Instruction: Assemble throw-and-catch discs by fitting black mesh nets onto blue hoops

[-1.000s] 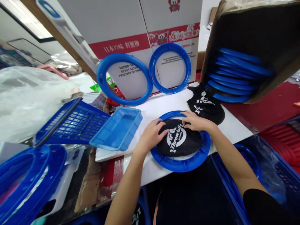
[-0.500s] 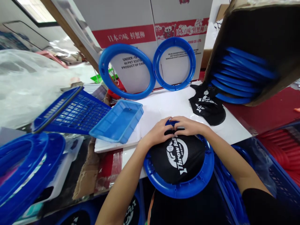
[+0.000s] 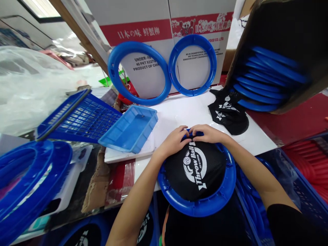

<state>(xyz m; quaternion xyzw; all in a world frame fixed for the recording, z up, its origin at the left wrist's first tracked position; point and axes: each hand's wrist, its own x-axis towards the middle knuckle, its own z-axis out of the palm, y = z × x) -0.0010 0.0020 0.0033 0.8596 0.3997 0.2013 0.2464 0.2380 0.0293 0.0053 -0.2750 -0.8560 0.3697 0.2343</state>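
A blue plastic ring [image 3: 197,208] lies flat at the near edge of the white board, tilted toward my body. Inside it is a black mesh cloth [image 3: 215,164] with a white "Throw Ball" print. My left hand [image 3: 178,139] grips the cloth's far edge at the ring's far rim, fingers curled. Close beside it, my right hand [image 3: 208,134] pinches the same edge, thumb toward me. Part of the far rim is hidden under my fingers. More printed black cloths [image 3: 230,118] lie in a loose pile on the board's right side.
Two blue rings, one left [image 3: 116,85] and one right [image 3: 170,65], lean against a printed carton [image 3: 135,17]. A blue tray [image 3: 128,133] and a blue basket [image 3: 84,116] stand left. An open box [image 3: 238,61] of stacked rings is at right. More rings [image 3: 46,181] lie lower left.
My fingers have shifted slightly along the far rim, and the cloth edge between them looks drawn closer over it. The ring stays nearly in place; the view has tilted slightly.
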